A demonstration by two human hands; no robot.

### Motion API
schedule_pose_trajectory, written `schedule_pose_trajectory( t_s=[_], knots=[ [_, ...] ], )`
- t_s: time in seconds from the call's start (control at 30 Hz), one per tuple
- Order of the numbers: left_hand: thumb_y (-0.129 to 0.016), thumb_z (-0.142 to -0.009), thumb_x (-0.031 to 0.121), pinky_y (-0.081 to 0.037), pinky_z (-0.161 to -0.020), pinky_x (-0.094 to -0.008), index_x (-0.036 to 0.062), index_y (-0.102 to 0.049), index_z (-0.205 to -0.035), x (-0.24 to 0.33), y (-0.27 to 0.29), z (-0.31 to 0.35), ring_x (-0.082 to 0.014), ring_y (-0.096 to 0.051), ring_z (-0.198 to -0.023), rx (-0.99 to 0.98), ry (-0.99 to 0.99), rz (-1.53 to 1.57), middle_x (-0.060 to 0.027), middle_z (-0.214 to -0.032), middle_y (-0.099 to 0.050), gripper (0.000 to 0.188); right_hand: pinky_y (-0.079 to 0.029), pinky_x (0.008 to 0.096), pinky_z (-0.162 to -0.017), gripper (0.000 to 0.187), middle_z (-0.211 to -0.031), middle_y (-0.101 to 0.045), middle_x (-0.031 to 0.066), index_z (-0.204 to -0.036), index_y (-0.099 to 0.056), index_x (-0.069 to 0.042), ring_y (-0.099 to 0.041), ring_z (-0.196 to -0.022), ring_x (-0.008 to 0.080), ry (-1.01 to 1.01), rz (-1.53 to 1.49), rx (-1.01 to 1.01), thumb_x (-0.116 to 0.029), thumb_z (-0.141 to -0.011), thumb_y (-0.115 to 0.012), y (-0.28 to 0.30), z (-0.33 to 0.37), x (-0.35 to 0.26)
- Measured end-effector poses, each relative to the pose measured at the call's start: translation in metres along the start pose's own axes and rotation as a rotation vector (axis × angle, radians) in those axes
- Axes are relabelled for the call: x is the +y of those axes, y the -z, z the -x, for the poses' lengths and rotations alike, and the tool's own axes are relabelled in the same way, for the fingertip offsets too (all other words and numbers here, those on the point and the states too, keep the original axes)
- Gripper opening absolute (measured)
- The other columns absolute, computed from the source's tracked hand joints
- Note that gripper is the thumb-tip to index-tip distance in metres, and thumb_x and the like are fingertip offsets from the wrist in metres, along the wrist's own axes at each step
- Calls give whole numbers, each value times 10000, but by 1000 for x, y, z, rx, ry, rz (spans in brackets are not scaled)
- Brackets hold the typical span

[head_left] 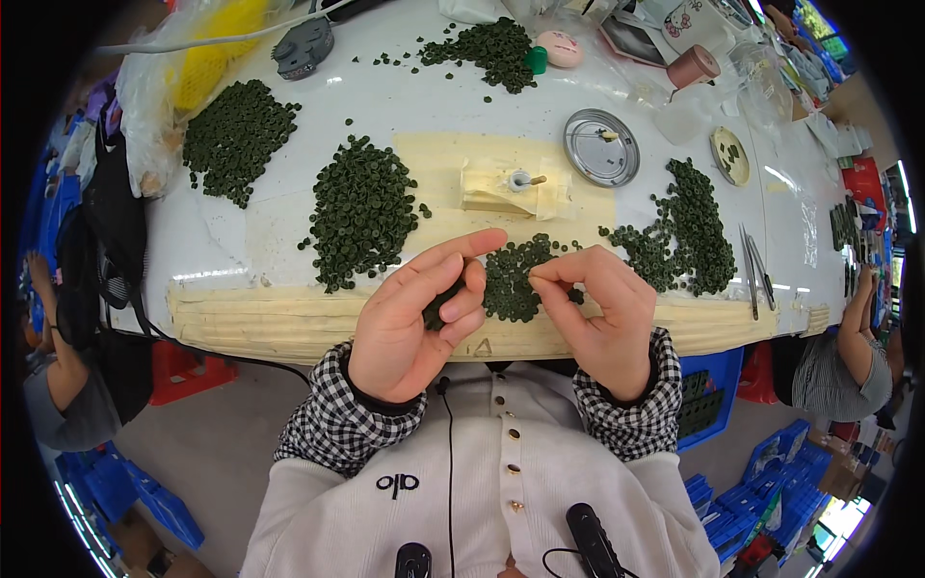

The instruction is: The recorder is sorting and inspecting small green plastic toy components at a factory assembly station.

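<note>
My left hand [393,337] is turned palm up with its fingers curled around several small dark green pieces [438,306]; its index finger points out to the right. Thumb and fingertips pressed together, my right hand [609,323] is at the right side of a small pile of round dark green parts [511,289]. Whatever sits in that pinch is too small to make out. Just beyond the pile stands a taped, cream-coloured block [491,193] with a small pin in a grey collar [521,181] on top.
Larger heaps of the green parts lie to the left [361,207], far left [241,140], back [491,53] and right [699,231]. A round metal lid [601,147], tweezers [752,270] and a small dish [730,157] are on the right. Other people sit at both sides.
</note>
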State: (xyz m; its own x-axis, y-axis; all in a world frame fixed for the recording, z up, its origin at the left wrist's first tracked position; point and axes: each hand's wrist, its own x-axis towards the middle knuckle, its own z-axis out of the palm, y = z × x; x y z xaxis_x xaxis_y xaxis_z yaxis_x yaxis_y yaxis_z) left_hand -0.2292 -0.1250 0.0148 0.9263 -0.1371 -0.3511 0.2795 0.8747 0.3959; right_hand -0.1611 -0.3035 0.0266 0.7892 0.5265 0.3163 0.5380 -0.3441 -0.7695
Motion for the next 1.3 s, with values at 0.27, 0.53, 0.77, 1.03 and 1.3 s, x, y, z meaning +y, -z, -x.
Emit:
schedule_pose_trajectory(
  t_s=[0.27, 0.53, 0.77, 1.03, 1.3],
  knots=[
    [-453, -942, 98, -329, -520, -166, -15, -511, -1167, -3, 3, 0, -38, -357, -596, -20, -18, -46, -84, -962, -612, 258, -455, 243, -589, 101, -782, -603, 81, -841, -634, 2, -567, -659, 155, -35, -210, 15, 35, -748, -655, -2, -1, 0],
    [-503, -935, 126, -301, -498, -176, 8, -558, -1059, -8, -1, -1, -19, -329, -556, 15, 2, -169, -61, -900, -624, 179, -454, 231, -610, 91, -784, -601, 68, -838, -631, 12, -566, -672, 133, -131, -364, 32, 22, -752, -660, -7, 0, 0],
    [-538, -911, 90, -298, -493, -180, 4, -585, -1055, -14, 5, 1, -29, -359, -541, -4, -61, -175, -63, -892, -624, 174, -456, 232, -601, 95, -785, -602, 68, -836, -625, 17, -560, -664, 131, -69, -319, 39, 32, -747, -655, -11, -1, -6],
    [-568, -891, 71, -294, -488, -184, 10, -594, -988, -15, 2, 1, -37, -363, -537, 21, -76, -185, -56, -856, -620, 117, -460, 233, -604, 98, -784, -605, 69, -838, -629, 14, -565, -666, 132, -73, -311, 44, 44, -745, -641, -12, -2, -11],
    [-569, -899, 107, -281, -484, -183, 18, -583, -948, -18, 2, 1, -39, -346, -530, 38, -96, -162, -38, -818, -602, 101, -468, 258, -588, 149, -784, -610, 86, -828, -641, 8, -584, -672, 176, 44, -165, 120, 58, -693, -678, -19, -2, -12]
  ],
)
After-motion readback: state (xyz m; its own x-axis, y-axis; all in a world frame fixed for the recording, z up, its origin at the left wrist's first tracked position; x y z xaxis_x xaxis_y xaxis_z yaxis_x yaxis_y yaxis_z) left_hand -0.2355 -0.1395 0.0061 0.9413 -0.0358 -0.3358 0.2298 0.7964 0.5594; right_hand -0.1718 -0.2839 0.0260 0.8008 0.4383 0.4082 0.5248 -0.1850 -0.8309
